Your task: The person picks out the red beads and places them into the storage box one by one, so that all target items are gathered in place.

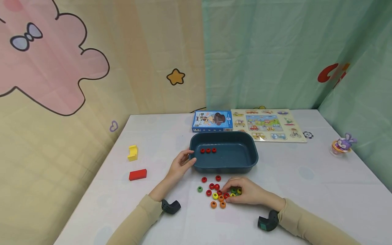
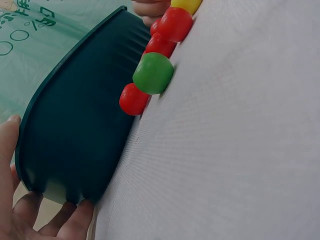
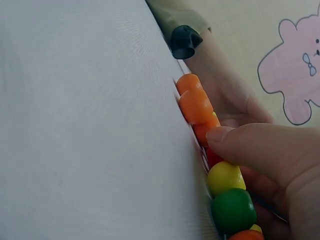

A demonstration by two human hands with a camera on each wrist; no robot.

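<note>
My left hand (image 1: 180,167) holds the left end of a dark teal tray (image 1: 232,154), thumb and fingers at its rim and wall. Three red beads (image 1: 208,150) lie in a row inside the tray. In front of it, my right hand (image 1: 251,191) is down among loose beads, its thumb and fingers pinching a red bead (image 1: 226,195). The right wrist view shows the thumb over this red bead (image 3: 214,157), which is mostly hidden. Orange beads (image 1: 222,205), a yellow bead (image 1: 215,196) and a green bead (image 1: 200,189) lie nearby. More green and yellow beads sit under the right palm.
Behind the tray are a blue box (image 1: 212,121) and a picture puzzle board (image 1: 269,126). A yellow block (image 1: 133,152) and a red block (image 1: 137,174) lie at the left. A purple rabbit toy (image 1: 342,144) stands at the far right, near the curtain.
</note>
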